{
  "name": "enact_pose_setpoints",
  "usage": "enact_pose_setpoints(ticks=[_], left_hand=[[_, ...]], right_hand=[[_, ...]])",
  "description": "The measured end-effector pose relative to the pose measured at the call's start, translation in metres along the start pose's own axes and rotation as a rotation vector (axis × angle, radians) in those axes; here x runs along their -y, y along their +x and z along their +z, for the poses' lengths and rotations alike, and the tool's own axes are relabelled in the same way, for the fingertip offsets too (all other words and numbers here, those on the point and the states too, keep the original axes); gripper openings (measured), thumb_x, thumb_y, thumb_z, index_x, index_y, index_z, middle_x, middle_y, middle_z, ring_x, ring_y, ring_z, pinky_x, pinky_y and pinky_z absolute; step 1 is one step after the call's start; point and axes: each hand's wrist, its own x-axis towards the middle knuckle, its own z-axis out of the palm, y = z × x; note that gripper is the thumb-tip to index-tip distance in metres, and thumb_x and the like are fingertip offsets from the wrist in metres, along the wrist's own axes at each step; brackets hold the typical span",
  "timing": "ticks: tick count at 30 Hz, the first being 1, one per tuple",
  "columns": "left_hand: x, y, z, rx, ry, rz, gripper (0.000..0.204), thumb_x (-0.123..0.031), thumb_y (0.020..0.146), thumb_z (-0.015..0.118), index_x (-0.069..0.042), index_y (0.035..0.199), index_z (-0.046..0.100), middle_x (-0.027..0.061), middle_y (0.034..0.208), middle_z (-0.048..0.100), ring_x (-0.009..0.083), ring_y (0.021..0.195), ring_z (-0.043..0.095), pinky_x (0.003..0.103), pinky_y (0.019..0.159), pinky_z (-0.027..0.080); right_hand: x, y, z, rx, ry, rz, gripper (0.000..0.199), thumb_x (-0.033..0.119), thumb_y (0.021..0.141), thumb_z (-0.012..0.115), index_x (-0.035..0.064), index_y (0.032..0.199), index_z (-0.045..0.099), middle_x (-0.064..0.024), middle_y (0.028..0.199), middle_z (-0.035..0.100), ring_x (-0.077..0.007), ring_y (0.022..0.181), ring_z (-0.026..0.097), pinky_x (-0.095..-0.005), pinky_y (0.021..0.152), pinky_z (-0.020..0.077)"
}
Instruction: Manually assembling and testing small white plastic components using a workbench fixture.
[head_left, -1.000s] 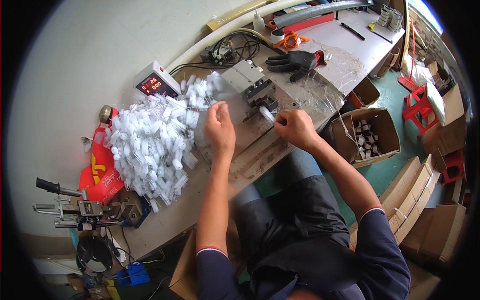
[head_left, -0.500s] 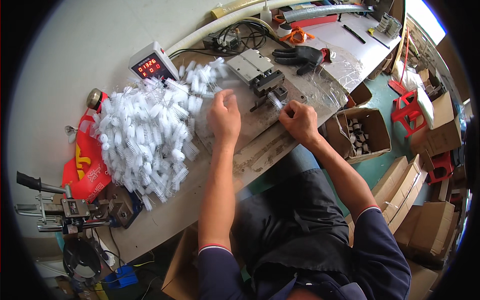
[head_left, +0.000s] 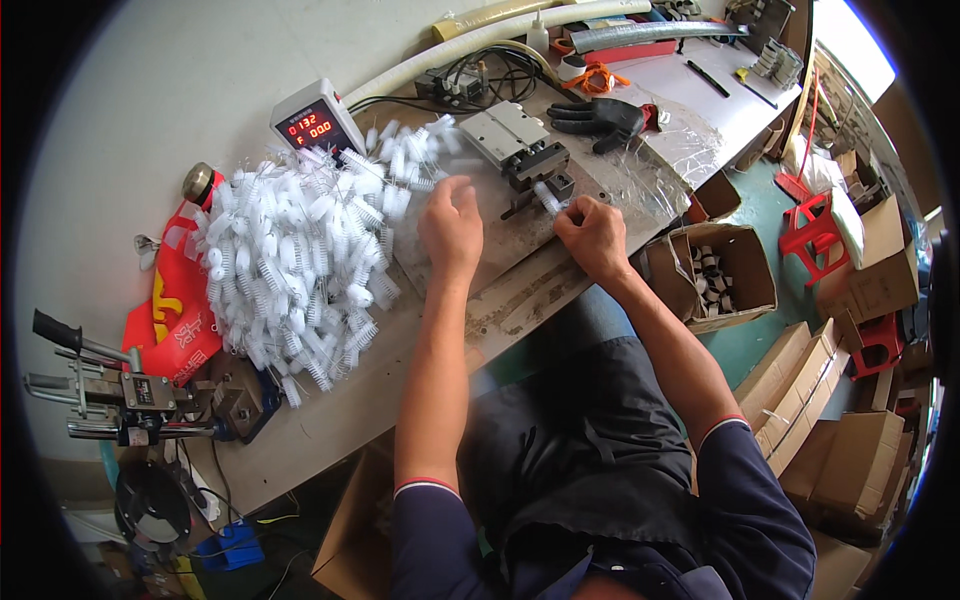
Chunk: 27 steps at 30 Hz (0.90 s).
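Observation:
A small white bristle brush (head_left: 547, 197) sits against the dark jaws of a metal clamping fixture (head_left: 515, 145). My right hand (head_left: 592, 238) is closed at the brush's near end, thumb and fingers pinched together. My left hand (head_left: 450, 228) hovers over the bench left of the fixture, beside a large heap of white bristle brushes (head_left: 295, 260). Its fingers are curled in, and whatever they may hold is hidden.
A counter with a red display (head_left: 318, 122) stands behind the heap. A black glove (head_left: 600, 120) lies beyond the fixture. At the bench's left end is a lever-handled metal device (head_left: 150, 392). A cardboard box of small parts (head_left: 715, 280) stands right of my knees.
My right hand has shifted very slightly left, toward the fixture, and the brush looks more blurred. The display reading has changed. My left hand stays in nearly the same place.

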Motion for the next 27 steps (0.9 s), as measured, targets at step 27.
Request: enact_pose_setpoints(ticks=[27], left_hand=[[-0.003,-0.002,-0.002,-0.093,0.129,0.117,0.019,-0.018,0.092,0.073,-0.005,0.105,0.073,0.0058,0.094,0.067,0.0195,0.081,0.061,0.036,0.078,0.052]], right_hand=[[0.005,0.005,-0.001,0.004,0.081,0.047,0.025,0.029,0.086,0.074,0.0036,0.085,0.074,-0.0162,0.075,0.072,-0.0318,0.073,0.072,-0.0404,0.071,0.055]])
